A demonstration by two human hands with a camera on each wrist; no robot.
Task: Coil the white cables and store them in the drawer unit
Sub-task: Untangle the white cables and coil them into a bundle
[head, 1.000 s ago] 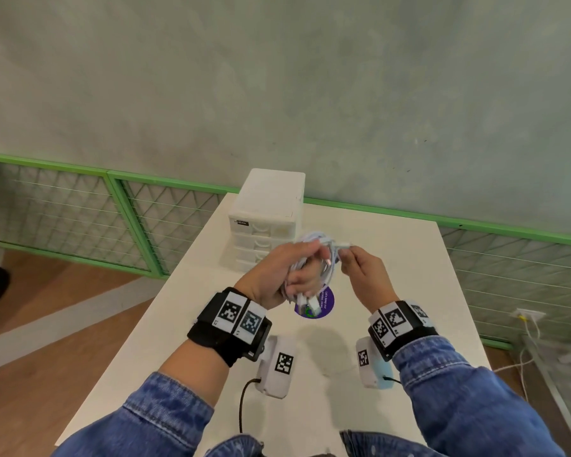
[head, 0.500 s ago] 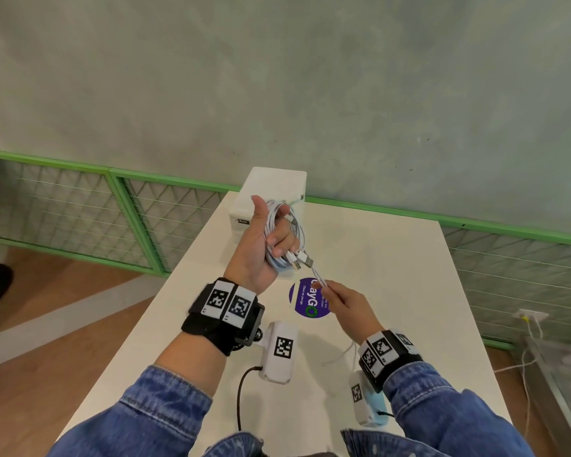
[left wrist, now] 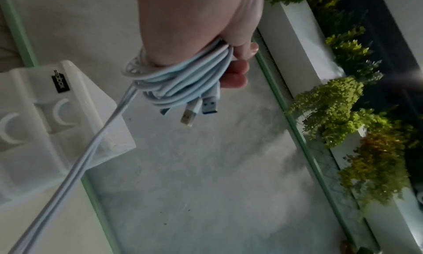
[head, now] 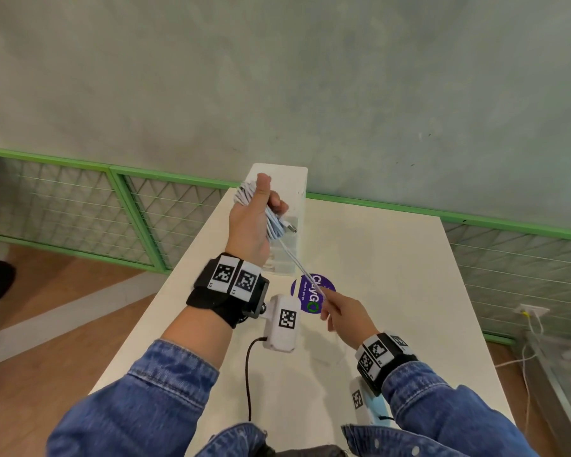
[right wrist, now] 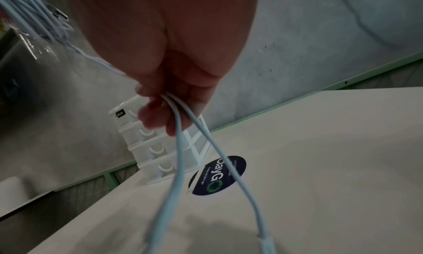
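My left hand [head: 254,219] is raised in front of the white drawer unit [head: 289,192] and grips a coiled bundle of white cables [left wrist: 181,80], with USB plugs [left wrist: 199,109] sticking out below the fingers. Two loose strands [head: 297,262] run taut from the bundle down to my right hand [head: 337,308], which pinches them [right wrist: 176,111] low over the table. Their free ends hang below that hand [right wrist: 263,239]. The drawer unit [right wrist: 158,143] stands at the table's far left, all its drawers closed.
A round purple sticker [head: 312,293] lies on the white table [head: 393,275] just in front of the drawer unit. A green mesh fence [head: 80,206] and a grey wall run behind the table. Wooden floor lies to the left.
My left hand has lifted the bundle up and away toward the drawer unit. My right hand has drawn back down toward me, pulling the strands taut between the two hands.
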